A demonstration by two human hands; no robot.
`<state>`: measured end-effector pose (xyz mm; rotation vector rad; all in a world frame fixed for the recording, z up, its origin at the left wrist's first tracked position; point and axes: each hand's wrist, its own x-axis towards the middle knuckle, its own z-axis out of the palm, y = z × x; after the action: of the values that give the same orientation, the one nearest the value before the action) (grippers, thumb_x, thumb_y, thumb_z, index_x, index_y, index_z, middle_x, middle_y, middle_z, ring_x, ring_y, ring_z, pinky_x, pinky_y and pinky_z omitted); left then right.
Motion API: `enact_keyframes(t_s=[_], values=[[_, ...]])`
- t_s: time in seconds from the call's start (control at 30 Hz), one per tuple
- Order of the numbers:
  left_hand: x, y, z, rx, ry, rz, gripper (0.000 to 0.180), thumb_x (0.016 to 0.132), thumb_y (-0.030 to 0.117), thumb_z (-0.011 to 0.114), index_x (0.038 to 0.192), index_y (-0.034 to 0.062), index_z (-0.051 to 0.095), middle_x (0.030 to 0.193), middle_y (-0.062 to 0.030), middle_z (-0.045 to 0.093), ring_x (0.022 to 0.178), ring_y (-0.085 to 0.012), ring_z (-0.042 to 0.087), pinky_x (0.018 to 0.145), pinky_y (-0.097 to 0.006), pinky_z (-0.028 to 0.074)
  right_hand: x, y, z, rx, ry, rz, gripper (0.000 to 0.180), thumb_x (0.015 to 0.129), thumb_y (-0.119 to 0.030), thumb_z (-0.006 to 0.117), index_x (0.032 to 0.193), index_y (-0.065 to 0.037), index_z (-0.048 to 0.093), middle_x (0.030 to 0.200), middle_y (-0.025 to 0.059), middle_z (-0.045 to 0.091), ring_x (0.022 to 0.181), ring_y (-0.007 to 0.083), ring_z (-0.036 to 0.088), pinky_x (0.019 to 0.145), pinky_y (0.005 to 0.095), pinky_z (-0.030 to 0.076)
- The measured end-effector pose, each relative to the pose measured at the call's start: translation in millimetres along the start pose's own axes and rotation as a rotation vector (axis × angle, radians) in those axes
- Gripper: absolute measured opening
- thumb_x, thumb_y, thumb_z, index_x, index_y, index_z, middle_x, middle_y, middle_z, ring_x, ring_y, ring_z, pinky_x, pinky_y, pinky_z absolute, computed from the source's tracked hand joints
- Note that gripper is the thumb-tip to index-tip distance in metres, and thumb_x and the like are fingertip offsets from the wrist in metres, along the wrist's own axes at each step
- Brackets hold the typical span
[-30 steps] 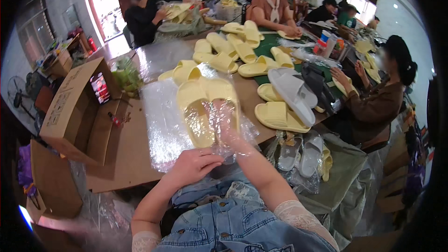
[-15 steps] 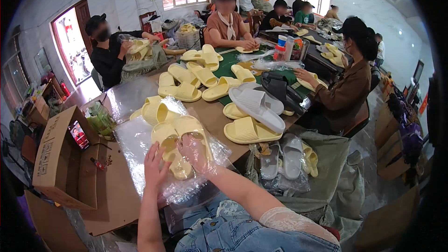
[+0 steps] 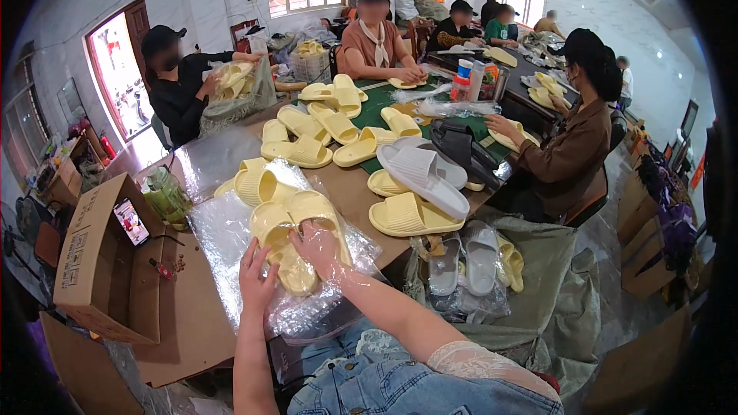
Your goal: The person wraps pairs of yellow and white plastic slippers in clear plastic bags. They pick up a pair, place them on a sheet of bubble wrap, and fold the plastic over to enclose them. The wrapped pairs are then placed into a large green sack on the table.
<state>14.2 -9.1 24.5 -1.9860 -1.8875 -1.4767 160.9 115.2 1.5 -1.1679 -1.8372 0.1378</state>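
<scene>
Her right hand (image 3: 319,246) lies flat on the pair of yellow slippers (image 3: 296,234), pinning them inside a clear plastic bag (image 3: 323,300), while the left hand (image 3: 257,280) rests open-fingered on the film beside them. Bag and slippers overhang the table edge (image 3: 192,338) just under her wrists. If the slick film slides, I reckon the pair could tip toward her lap.

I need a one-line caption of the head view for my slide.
Both hands, left hand and right hand, press on yellow slippers wrapped in a clear plastic bag on a crowded worktable.
</scene>
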Motion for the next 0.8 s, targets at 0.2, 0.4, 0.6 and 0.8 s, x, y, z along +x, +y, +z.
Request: enact_keyframes(t_s=[0.2, 0.4, 0.6, 0.8], values=[[-1, 2, -2, -0.002, -0.008, -0.022, 0.042, 0.08, 0.012, 0.074, 0.121, 0.0102, 0.068, 0.144, -0.0149, 0.051, 0.128, -0.034, 0.051, 0.107, -0.042, 0.042, -1, -5, -8, -0.025, -0.031, 0.007, 0.035, 0.086, -0.04, 0.066, 0.084, -0.005, 0.062, 0.074, 0.0153, 0.067, 0.063, 0.0343, 0.066, 0.054, 0.0445, 0.053], [-1, -3, 0, -0.027, 0.004, -0.022, 0.042, 0.08, 0.013, 0.074, 0.122, 0.0105, 0.068, 0.144, -0.0158, 0.051, 0.128, -0.0335, 0.051, 0.107, -0.042, 0.041, 1, -2, -8, 0.014, -0.143, 0.045, 0.038, 0.09, -0.043, 0.061, 0.096, -0.005, 0.065, 0.088, 0.0162, 0.069, 0.072, 0.0368, 0.068, 0.063, 0.047, 0.056], [-1, -1, -1, -0.029, -0.002, -0.039, 0.042, 0.08, 0.014, 0.073, 0.121, 0.0105, 0.068, 0.143, -0.0162, 0.052, 0.128, -0.0338, 0.051, 0.107, -0.042, 0.041, 1, -2, -8, 0.03, -0.13, 0.057, 0.039, 0.089, -0.043, 0.061, 0.097, -0.005, 0.065, 0.086, 0.0165, 0.069, 0.072, 0.0369, 0.068, 0.064, 0.0467, 0.056], [1, 1, -1, -0.039, -0.003, -0.049, 0.042, 0.08, 0.013, 0.073, 0.121, 0.0107, 0.068, 0.144, -0.0161, 0.051, 0.128, -0.034, 0.052, 0.107, -0.041, 0.042, -1, 3, 2, 0.033, -0.06, 0.03, 0.036, 0.087, -0.041, 0.064, 0.093, -0.006, 0.065, 0.08, 0.0167, 0.067, 0.07, 0.0355, 0.068, 0.062, 0.0455, 0.055]])
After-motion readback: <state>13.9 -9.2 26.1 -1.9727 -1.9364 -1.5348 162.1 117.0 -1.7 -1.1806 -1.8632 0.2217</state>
